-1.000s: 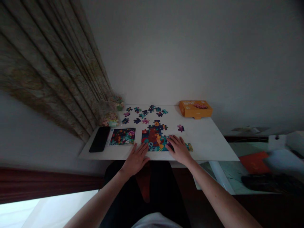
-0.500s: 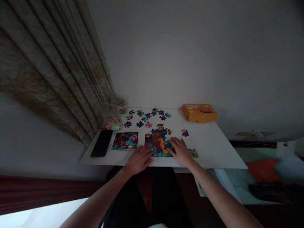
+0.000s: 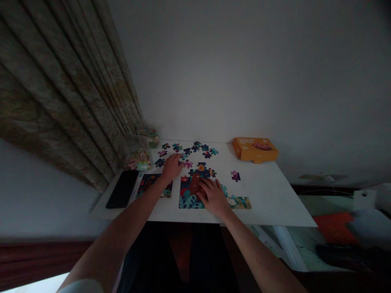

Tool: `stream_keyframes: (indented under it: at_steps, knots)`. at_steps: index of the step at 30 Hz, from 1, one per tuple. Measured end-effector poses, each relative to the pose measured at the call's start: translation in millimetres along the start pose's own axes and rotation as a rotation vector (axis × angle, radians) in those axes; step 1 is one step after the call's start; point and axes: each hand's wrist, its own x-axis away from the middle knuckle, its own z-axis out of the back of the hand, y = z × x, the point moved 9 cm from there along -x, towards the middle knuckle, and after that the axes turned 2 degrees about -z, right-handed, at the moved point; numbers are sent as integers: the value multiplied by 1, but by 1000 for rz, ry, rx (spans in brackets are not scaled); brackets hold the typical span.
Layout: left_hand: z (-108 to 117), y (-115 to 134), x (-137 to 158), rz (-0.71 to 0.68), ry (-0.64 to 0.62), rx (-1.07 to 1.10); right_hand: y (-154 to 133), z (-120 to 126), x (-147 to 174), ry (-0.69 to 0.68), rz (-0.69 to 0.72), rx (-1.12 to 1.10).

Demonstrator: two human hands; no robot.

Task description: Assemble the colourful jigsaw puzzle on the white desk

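Reaching out across the white table [image 3: 269, 195], the left hand [image 3: 172, 167] is over the loose pieces [image 3: 186, 150] scattered near the wall, fingers curled down onto one of them — too dim and small to tell whether it's actually pinched. Right hand [image 3: 214, 196] lies flat on the half-built puzzle [image 3: 191, 189] at the near edge, fingers spread and pressing on it, nothing held. One stray purple piece [image 3: 235, 176] sits alone to the right of the puzzle, apart from everything. Left of the puzzle, the picture card [image 3: 152, 185] lies partly under the left forearm, and beside that a black phone [image 3: 122, 194] near the table's left edge. Orange box [image 3: 255, 149] is at the far right corner, against the wall. Clear bags [image 3: 141, 151] with pastel contents are bunched at the far left corner, right up against the curtain [image 3: 67, 89].
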Motion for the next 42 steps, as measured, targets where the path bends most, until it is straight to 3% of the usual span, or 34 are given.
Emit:
stream_keyframes:
  at_steps: [3, 6, 11, 16, 20, 24, 28, 32, 35, 42]
  knots:
    - [-16, -36, -53, 176, -77, -76, 3, 1, 1, 16, -8, -38]
    - [-32, -56, -78, 274, -170, -105, 7, 3, 1, 53, -19, -89]
    - [-37, -65, -82, 282, -188, -166, 12, 11, 3, 130, -31, -142]
    - [-24, -60, -80, 298, -80, -98, 20, 14, 4, 207, -44, -239]
    - [-20, -12, -63, 75, -56, 129, 43, 20, 8, 341, -148, -469]
    - [-16, 59, -14, -229, -102, 292, 68, 18, 14, 427, -317, -703]
    - [-9, 108, 35, -404, -135, 382, 74, 12, 13, 412, -405, -935]
    - [-8, 135, 66, -499, -174, 385, 70, 8, 8, 257, -438, -1048]
    - [-7, 147, 80, -557, -173, 356, 63, 8, 6, 87, -424, -1014]
    - [-16, 164, 101, -626, -184, 294, 52, 35, 11, -36, -164, -866]
